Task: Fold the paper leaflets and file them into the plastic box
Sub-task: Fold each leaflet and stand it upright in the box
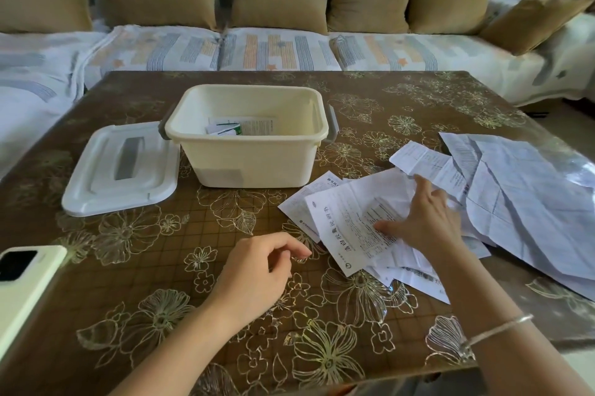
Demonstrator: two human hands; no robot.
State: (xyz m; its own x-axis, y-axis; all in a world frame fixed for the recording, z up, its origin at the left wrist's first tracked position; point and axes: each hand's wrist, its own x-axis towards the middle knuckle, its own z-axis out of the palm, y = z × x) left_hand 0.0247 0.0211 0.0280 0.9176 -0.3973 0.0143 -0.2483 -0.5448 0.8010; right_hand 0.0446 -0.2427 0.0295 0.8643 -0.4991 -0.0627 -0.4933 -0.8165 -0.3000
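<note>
A cream plastic box [257, 163] stands open in the middle of the table, with a few folded leaflets [240, 128] on its bottom. To its right lies a loose pile of unfolded white paper leaflets [521, 202]. On top at the pile's near-left side is a leaflet [346, 225] printed with large characters along its edge. My right hand [425, 218] lies flat on that top leaflet, fingers spread. My left hand [257, 270] hovers over the bare table left of the pile, fingers loosely curled and holding nothing.
The box's white lid [119, 170] with a grey handle lies flat to the left of the box. A pale phone [22, 286] sits at the near left table edge. A sofa [277, 48] with tan cushions runs behind the table.
</note>
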